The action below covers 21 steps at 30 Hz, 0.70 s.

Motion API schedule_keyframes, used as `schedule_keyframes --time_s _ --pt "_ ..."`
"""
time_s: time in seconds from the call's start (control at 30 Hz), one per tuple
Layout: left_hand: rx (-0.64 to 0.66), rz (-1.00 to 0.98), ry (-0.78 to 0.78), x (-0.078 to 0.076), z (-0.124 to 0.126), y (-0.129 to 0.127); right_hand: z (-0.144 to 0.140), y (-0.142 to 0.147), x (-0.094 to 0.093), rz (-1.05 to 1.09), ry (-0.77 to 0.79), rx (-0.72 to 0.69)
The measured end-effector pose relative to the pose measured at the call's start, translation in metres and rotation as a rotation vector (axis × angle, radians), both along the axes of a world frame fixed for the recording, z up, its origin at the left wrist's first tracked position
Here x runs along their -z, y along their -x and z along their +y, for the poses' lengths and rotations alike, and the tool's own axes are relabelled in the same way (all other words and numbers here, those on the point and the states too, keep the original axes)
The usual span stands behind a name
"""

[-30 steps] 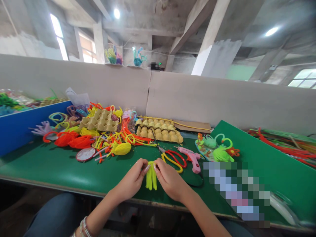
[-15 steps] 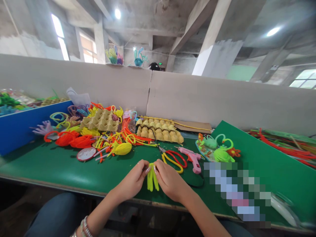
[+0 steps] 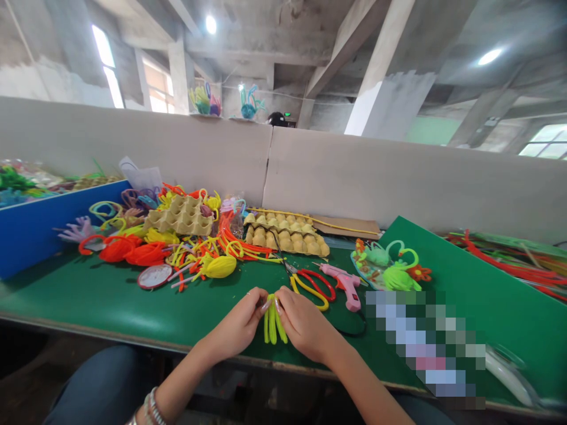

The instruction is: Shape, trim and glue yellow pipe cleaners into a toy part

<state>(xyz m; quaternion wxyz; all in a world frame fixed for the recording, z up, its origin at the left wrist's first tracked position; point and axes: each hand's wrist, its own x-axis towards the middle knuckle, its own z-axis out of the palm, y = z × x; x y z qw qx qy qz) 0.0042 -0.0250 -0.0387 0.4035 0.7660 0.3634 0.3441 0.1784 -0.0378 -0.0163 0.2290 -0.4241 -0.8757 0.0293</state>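
Observation:
A small bundle of folded yellow-green pipe cleaners [image 3: 272,323] hangs between my two hands just above the green table [image 3: 110,301]. My left hand [image 3: 237,326] pinches its top from the left. From the other side my right hand [image 3: 305,324] pinches the same top, fingertips almost touching the left ones. The looped ends point down toward me. Red and yellow handled scissors [image 3: 310,284] lie just behind my right hand, and a pink glue gun [image 3: 345,284] lies to their right.
A heap of coloured pipe cleaners and fuzzy shapes [image 3: 177,248] covers the far left of the table, with egg cartons [image 3: 286,233] behind. Green fuzzy figures [image 3: 394,268] sit at right. A blue box [image 3: 39,224] stands at left; a cardboard wall [image 3: 354,177] closes the back.
The hands have stayed in place. The loops of the yellow-green bundle have spread apart slightly and shifted a little under the fingers.

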Motion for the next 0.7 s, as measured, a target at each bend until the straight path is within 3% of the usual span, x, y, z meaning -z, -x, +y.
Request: schedule_keyframes --time_s 0.27,0.53,0.7 --pt "0.018 -0.011 0.017 0.000 0.001 0.001 0.000 -0.001 0.000 -0.002 0.048 -0.016" --pt "-0.059 -0.066 0.083 -0.007 0.004 0.002 -0.001 -0.012 -0.021 0.156 0.167 0.049" --pt "-0.085 -0.077 0.067 -0.009 0.001 0.000 -0.002 -0.011 -0.021 0.104 0.189 0.041"
